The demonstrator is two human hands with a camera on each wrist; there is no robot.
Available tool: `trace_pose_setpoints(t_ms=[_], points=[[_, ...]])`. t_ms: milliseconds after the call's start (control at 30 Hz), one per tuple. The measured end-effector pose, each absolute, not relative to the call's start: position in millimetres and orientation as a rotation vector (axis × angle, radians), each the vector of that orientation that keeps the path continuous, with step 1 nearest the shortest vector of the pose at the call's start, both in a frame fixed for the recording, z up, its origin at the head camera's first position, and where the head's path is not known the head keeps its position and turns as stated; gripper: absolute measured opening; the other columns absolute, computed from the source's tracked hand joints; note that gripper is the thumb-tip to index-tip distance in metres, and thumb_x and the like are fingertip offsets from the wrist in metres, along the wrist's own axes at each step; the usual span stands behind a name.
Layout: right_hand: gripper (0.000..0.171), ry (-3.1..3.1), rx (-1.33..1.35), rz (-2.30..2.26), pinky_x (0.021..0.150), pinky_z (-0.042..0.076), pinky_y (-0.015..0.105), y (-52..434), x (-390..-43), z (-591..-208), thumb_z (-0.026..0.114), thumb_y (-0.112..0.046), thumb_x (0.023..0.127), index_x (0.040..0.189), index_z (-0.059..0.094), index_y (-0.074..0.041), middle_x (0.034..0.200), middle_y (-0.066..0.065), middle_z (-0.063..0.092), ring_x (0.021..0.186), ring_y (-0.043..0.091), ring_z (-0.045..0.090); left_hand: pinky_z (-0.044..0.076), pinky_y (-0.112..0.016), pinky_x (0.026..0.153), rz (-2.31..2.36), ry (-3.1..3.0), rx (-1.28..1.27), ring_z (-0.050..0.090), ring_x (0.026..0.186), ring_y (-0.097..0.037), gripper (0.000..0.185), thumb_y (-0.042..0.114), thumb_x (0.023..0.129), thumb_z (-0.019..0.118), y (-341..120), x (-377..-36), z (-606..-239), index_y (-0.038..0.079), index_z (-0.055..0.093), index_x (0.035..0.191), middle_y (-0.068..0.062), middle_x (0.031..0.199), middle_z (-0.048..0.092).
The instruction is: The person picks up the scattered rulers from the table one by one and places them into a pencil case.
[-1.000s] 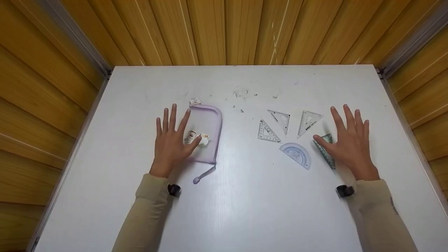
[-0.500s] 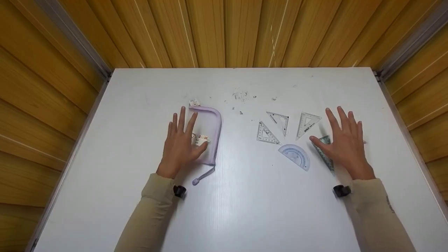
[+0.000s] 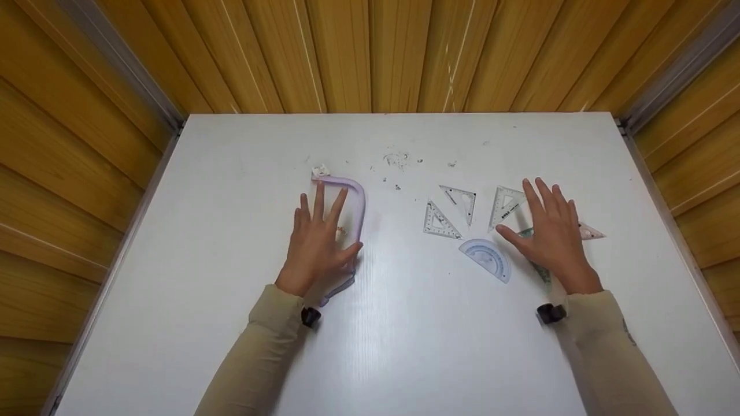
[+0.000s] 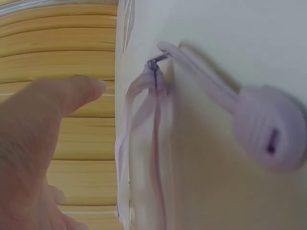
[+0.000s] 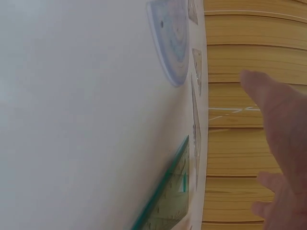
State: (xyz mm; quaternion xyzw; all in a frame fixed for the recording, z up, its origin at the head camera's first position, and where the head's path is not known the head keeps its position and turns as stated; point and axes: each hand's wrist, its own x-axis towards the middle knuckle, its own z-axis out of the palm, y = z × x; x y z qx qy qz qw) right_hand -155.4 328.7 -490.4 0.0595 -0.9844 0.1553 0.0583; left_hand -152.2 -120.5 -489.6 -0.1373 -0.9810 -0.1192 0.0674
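A pale purple, soft-looking zippered pouch [image 3: 361, 202] is overhung by the nearer left hand [image 3: 318, 245], its visible long side directed forward. A green, translucent plastic set square [image 5: 168, 196] is overhung by the right hand [image 3: 552, 240]. Both hands are spread; nothing is gripped.

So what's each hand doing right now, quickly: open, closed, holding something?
Left hand: open, holding nothing, over the purple pouch.
Right hand: open, holding nothing, over the green set square.
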Motion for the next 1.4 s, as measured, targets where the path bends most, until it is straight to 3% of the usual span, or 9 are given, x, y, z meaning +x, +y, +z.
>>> trace_pose_setpoints(t_ms=[233, 433, 767, 933, 1033, 1200, 1400], points=[[0.101, -2.955, 0.221, 0.527, 0.119, 0.002, 0.067, 321, -155, -489, 0.070, -0.056, 0.091, 0.166, 0.015, -0.016, 0.169, 0.019, 0.016, 0.153, 0.048, 0.007, 0.028, -0.070, 0.111, -0.361, -2.981, -0.423, 0.017, 0.145, -0.063, 0.107, 0.063, 0.084, 0.072, -107, -148, -490, 0.027, 0.014, 0.166, -0.025, 0.169, 0.008], [0.097, -2.944, 0.244, 0.589, 0.119, 0.002, 0.065, 311, -155, -492, 0.071, -0.052, 0.092, 0.165, 0.020, -0.014, 0.168, 0.020, 0.019, 0.153, 0.047, 0.008, 0.034, -0.068, 0.108, -0.310, -2.997, -0.450, 0.026, 0.141, -0.064, 0.101, 0.057, 0.087, 0.074, -102, -147, -495, 0.021, 0.021, 0.165, -0.027, 0.167, 0.016], [0.092, -2.973, 0.242, 0.604, 0.119, 0.003, 0.065, 302, -155, -494, 0.073, -0.046, 0.092, 0.163, 0.026, -0.011, 0.166, 0.021, 0.023, 0.153, 0.047, 0.009, 0.055, -0.063, 0.081, -0.354, -3.085, -0.429, 0.038, 0.136, -0.061, 0.088, 0.047, 0.091, 0.070, -104, -151, -498, 0.017, 0.029, 0.163, -0.029, 0.162, 0.031], [0.091, -2.981, 0.244, 0.609, 0.119, 0.003, 0.066, 298, -156, -493, 0.074, -0.045, 0.092, 0.162, 0.027, -0.010, 0.166, 0.022, 0.024, 0.153, 0.047, 0.009, 0.055, -0.063, 0.082, -0.365, -3.137, -0.426, 0.038, 0.136, -0.060, 0.082, 0.045, 0.093, 0.067, -105, -154, -497, 0.012, 0.034, 0.160, -0.030, 0.157, 0.038], [0.090, -2.977, 0.254, 0.617, 0.119, 0.003, 0.065, 296, -156, -493, 0.074, -0.044, 0.093, 0.162, 0.028, -0.010, 0.166, 0.022, 0.024, 0.153, 0.047, 0.009, 0.053, -0.065, 0.086, -0.383, -3.142, -0.432, 0.039, 0.137, -0.059, 0.075, 0.042, 0.094, 0.065, -105, -155, -496, 0.007, 0.041, 0.156, -0.030, 0.154, 0.042], [0.088, -2.957, 0.299, 0.632, 0.120, 0.004, 0.065, 292, -157, -495, 0.074, -0.043, 0.093, 0.161, 0.030, -0.008, 0.165, 0.023, 0.026, 0.153, 0.048, 0.011, 0.054, -0.065, 0.080, -0.371, -3.088, -0.461, 0.048, 0.131, -0.056, 0.060, 0.037, 0.095, 0.064, -106, -157, -496, -0.001, 0.057, 0.141, -0.030, 0.144, 0.052], [0.087, -2.949, 0.315, 0.655, 0.120, 0.006, 0.065, 288, -157, -495, 0.074, -0.040, 0.093, 0.160, 0.031, -0.006, 0.164, 0.023, 0.027, 0.152, 0.048, 0.012, 0.055, -0.063, 0.076, -0.351, -3.064, -0.460, 0.054, 0.124, -0.053, 0.046, 0.031, 0.095, 0.063, -107, -159, -497, 0.000, 0.065, 0.130, -0.029, 0.139, 0.057]])
